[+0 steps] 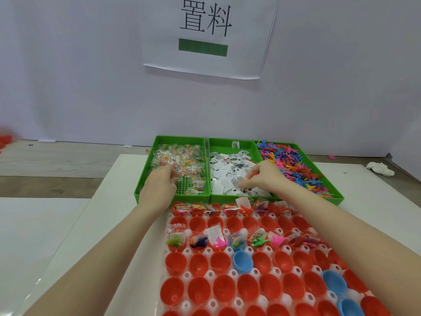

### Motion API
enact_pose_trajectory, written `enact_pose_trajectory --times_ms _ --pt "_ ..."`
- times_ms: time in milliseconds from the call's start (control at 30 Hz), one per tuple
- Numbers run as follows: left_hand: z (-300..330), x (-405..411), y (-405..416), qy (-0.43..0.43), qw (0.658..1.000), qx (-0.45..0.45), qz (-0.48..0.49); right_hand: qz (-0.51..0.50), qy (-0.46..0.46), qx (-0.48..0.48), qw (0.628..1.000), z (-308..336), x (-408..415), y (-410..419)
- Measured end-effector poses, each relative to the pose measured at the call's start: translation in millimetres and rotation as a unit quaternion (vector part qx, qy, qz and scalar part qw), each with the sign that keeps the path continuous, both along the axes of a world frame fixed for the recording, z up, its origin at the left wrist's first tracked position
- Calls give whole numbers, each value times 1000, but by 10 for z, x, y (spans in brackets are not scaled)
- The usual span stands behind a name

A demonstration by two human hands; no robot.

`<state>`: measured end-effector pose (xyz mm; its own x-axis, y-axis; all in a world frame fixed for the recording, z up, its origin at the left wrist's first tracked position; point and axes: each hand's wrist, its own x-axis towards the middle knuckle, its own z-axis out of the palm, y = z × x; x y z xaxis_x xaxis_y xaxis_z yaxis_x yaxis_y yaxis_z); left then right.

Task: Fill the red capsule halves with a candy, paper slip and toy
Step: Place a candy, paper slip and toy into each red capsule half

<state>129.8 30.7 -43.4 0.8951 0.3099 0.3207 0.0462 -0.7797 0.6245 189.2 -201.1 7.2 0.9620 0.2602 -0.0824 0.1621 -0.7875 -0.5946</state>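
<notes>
Red capsule halves (224, 290) stand in rows on a white holder tray (233, 273) in front of me. The far row and the third row hold candies, slips and toys; the near rows are hollow. Behind them sit three green bins: wrapped candies (180, 160), paper slips (224, 176) and small colourful toys (293, 167). My left hand (157, 185) reaches into the candy bin, its fingers curled on wrapped candies. My right hand (262, 176) is in the slip bin and pinches a paper slip (240, 181).
A few blue capsule halves (242, 261) sit among the red ones. A white mat (114, 201) covers the table. A paper sign (205, 35) hangs on the wall behind. Crumpled white paper (379, 168) lies at the right.
</notes>
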Motion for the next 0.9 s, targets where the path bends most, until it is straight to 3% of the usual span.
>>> enact_pose_trajectory --times_ms 133,367,633,900 --pt "5 -4 2 5 1000 2 2 -8 -25 94 995 70 -42 -39" --pt "4 -4 -2 9 1000 -3 4 -26 -109 87 990 132 -87 -115" --pt "8 -10 -7 10 1000 0 8 -14 -174 -41 984 130 -155 -121" --pt "25 -15 -16 11 1000 3 11 -28 -206 -73 976 90 -189 -144"
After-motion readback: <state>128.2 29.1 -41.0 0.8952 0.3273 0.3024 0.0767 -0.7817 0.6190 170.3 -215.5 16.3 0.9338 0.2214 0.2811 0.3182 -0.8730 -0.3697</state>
